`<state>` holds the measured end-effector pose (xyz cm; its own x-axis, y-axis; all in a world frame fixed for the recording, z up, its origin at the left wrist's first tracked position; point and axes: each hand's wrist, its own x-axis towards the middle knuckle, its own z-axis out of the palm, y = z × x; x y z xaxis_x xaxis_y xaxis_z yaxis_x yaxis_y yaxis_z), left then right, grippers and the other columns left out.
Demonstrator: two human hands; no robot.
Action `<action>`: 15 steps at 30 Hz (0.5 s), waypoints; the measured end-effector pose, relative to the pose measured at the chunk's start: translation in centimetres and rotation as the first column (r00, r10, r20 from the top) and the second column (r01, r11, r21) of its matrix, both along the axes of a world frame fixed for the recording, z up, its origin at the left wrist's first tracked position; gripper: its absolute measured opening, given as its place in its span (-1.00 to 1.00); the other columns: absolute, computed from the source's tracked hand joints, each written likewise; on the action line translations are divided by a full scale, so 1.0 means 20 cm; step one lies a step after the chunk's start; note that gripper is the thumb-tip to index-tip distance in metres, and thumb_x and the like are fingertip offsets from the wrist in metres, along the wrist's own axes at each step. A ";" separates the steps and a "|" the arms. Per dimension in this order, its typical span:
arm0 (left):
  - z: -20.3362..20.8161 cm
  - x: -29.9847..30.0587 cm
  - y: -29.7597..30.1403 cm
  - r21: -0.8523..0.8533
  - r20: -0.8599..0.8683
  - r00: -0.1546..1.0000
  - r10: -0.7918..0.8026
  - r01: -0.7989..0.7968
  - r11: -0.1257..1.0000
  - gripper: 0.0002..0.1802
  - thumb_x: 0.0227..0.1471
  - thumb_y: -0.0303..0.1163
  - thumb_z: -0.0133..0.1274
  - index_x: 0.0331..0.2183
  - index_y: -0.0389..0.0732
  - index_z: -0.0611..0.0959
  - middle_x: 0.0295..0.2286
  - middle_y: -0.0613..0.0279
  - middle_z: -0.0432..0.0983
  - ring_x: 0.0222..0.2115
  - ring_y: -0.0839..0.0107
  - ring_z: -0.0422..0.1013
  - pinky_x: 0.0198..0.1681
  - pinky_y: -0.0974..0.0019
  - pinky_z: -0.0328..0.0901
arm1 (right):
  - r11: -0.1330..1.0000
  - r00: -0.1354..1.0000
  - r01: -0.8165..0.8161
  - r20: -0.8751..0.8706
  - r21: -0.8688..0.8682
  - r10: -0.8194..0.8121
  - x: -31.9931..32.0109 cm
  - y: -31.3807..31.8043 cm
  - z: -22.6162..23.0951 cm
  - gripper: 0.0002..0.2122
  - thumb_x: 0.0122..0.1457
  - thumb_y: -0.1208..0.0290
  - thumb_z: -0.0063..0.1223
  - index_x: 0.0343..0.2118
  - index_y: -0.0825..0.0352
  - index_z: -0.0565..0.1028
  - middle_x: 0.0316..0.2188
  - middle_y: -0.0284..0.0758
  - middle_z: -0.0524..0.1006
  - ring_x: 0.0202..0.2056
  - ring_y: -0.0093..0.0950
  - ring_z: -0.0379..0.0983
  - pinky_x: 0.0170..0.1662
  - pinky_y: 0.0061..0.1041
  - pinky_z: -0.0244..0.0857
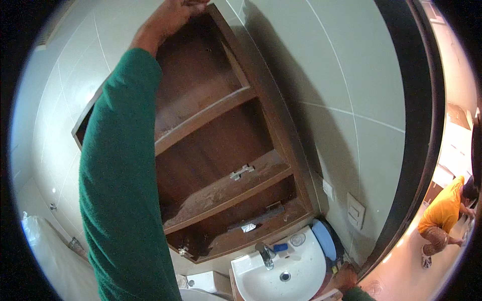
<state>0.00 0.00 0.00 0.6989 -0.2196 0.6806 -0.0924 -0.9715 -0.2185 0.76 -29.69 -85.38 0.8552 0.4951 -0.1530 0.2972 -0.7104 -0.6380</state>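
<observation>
My left arm in a green sleeve is raised, and my left hand (173, 17) is at the top of a brown wooden cabinet (211, 145) with open shelves. Its fingers are curled and partly cut off by the upper rim; anything in them is hidden. A small metal hinge (242, 172) lies on the middle shelf, and a crumpled white scrap (248, 228) on the lowest one. Low on the right, my right hand (345, 277) is beside the white washbasin (314, 273), close to a small yellow thing (335, 269). Its fingers are too dim to make out.
The basin has a faucet (266, 256) and a blue item (280, 247) on its ledge. A blue basin (324, 240) leans behind. Wall switches (355, 210) sit on the tiles. Past the dark door frame (427, 125), a person in an orange shirt (442, 208) crouches.
</observation>
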 end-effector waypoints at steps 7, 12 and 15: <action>-0.35 -0.06 -0.14 0.112 0.568 0.766 0.302 -0.435 0.893 -0.46 0.16 0.22 0.08 -0.16 -0.01 0.78 -0.27 0.08 0.71 -0.16 0.10 0.61 0.04 -0.01 0.41 | 0.637 0.965 -0.134 0.247 0.759 -0.091 -0.13 0.09 0.90 -0.52 0.28 0.37 -0.04 0.12 0.64 0.21 -0.17 0.22 0.47 -0.14 0.14 0.47 -0.03 -0.05 0.34; -0.38 -0.03 -0.16 0.177 0.546 0.803 0.237 -0.387 0.905 -0.45 0.18 0.26 0.02 -0.09 0.07 0.75 -0.27 0.17 0.72 -0.13 0.11 0.59 0.30 -0.27 0.03 | 0.427 0.809 -0.346 0.496 0.835 -0.314 0.04 0.23 1.72 -0.59 0.33 0.41 -0.04 0.18 0.47 0.34 -0.08 0.06 0.49 -0.05 0.00 0.46 0.04 -0.12 0.30; -0.43 -0.07 -0.12 0.171 0.524 0.807 0.273 -0.414 0.894 -0.30 0.10 0.40 0.01 -0.03 0.03 0.71 -0.19 0.15 0.69 0.00 0.10 0.52 0.38 -0.31 -0.21 | 0.186 0.709 -0.537 0.559 0.823 -0.430 0.22 0.44 2.20 -0.62 0.33 0.48 -0.05 0.18 0.44 0.34 -0.08 0.05 0.49 -0.04 0.02 0.45 0.06 -0.13 0.30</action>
